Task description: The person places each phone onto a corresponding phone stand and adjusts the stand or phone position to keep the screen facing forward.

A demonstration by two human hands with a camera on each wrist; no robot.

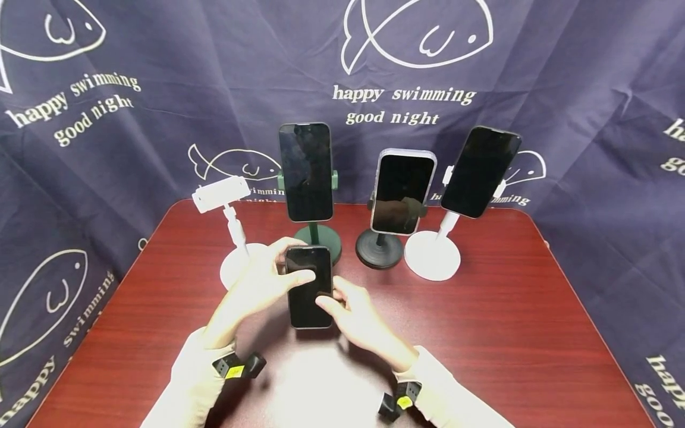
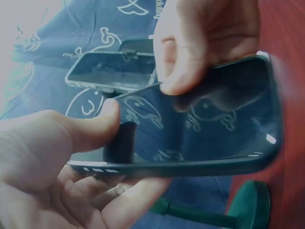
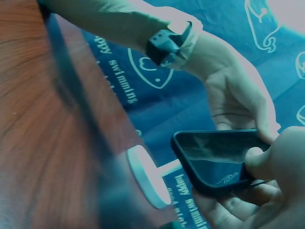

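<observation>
A black smartphone (image 1: 307, 312) is held between both hands above the table, its dark screen facing up toward the head camera. My left hand (image 1: 259, 279) grips its left edge near the top, thumb lying over the screen and fingers beneath, as the left wrist view shows. My right hand (image 1: 361, 315) pinches the right edge, with its thumb on the screen and fingers under the phone. Just left of the left hand stands a white phone stand (image 1: 235, 229) with a tilted clamp head. Behind the held phone is a green phone stand (image 1: 326, 241) bearing another dark-screened phone (image 1: 307, 172).
Right of the green stand, a black stand (image 1: 369, 249) carries a phone in a pale case (image 1: 402, 190). Beside it, another white stand (image 1: 433, 258) holds a tilted black phone (image 1: 481, 172). A dark blue fish-print cloth (image 1: 241, 89) hangs behind the red-brown table (image 1: 514, 321).
</observation>
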